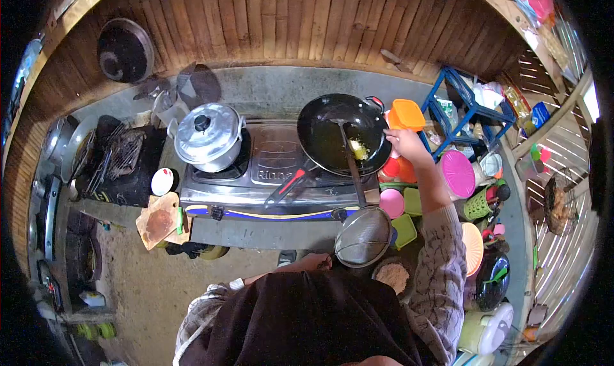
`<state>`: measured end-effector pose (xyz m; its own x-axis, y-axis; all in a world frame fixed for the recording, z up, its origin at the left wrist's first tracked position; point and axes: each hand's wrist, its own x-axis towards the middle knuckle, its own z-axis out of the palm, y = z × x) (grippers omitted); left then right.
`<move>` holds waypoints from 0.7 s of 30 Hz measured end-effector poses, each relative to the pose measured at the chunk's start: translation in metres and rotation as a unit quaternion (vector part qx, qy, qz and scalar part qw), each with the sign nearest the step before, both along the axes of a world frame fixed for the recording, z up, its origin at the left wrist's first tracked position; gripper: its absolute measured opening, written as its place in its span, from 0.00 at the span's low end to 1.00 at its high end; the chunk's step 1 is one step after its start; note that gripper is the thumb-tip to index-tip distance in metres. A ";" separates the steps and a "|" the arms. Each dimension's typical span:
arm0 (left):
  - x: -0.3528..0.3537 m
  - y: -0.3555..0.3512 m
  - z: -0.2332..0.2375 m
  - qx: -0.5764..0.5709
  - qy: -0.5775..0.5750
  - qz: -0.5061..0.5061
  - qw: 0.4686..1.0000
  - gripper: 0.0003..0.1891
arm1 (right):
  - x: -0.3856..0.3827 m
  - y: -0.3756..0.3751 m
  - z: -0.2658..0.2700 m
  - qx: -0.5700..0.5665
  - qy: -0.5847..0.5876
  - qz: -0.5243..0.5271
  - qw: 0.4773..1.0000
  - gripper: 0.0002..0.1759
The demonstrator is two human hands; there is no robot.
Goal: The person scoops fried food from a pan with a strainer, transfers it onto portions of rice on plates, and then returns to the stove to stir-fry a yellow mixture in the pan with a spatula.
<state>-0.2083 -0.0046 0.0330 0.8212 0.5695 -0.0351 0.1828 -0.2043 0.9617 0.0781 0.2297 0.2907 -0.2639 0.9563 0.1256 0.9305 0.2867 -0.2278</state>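
Note:
A black wok (320, 126) sits on the right side of the gas stove (275, 142), with oil and a pale frying piece (359, 150) in it. A metal spatula (352, 161) leans in the wok, its handle pointing toward me. My right hand (406, 143) reaches over the wok's right rim beside an orange container (407, 115); its fingers are bent, and what they hold, if anything, is too small to tell. My left hand (316, 262) is closed low in front of my body, by the rim of a mesh strainer (363, 237). Below the strainer is a bowl of brownish powder (392, 276).
A lidded aluminium pot (208, 135) stands on the left burner. Tongs with red grips (291, 182) lie by the wok. Wooden boards (160, 222) rest at the counter's left edge. Right of the stove are a blue rack (454, 107), a pink lid (456, 174) and several containers.

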 end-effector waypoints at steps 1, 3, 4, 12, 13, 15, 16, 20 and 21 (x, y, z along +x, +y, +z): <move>-0.002 0.002 0.015 0.000 0.004 -0.008 1.000 0.09 | 0.015 -0.006 -0.006 0.012 0.055 0.026 0.998 0.14; -0.003 0.006 0.037 0.002 0.012 -0.025 1.000 0.09 | 0.033 -0.029 -0.015 0.067 0.150 0.051 0.985 0.15; -0.002 0.007 0.041 0.002 0.015 -0.034 0.999 0.09 | 0.037 -0.054 -0.005 0.040 0.196 0.007 0.980 0.16; 0.026 0.011 0.030 0.074 -0.028 -0.114 0.990 0.10 | 0.092 -0.214 -0.107 0.085 0.386 -0.249 0.884 0.16; 0.032 0.011 0.028 0.070 -0.025 -0.121 0.990 0.10 | 0.082 -0.241 -0.108 0.067 0.446 -0.284 0.846 0.15; 0.043 0.012 0.026 0.056 -0.010 -0.153 0.987 0.11 | 0.053 -0.286 -0.118 0.052 0.479 -0.313 0.819 0.15; 0.050 0.013 0.027 0.042 0.006 -0.172 0.984 0.11 | 0.044 -0.307 -0.131 0.055 0.453 -0.309 0.835 0.17; 0.074 0.006 0.047 0.086 -0.013 -0.203 0.975 0.12 | 0.076 -0.370 -0.391 -0.099 0.218 -0.507 0.828 0.19; 0.082 0.004 0.044 0.081 -0.013 -0.211 0.974 0.12 | 0.033 -0.377 -0.313 -0.081 0.214 -0.464 0.856 0.21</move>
<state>-0.1268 -0.0002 0.0771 0.9827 0.1780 0.0522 0.0250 -0.4059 0.9136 0.1114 -0.1477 -0.0221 0.6551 0.7438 -0.1324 0.5622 -0.5970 -0.5723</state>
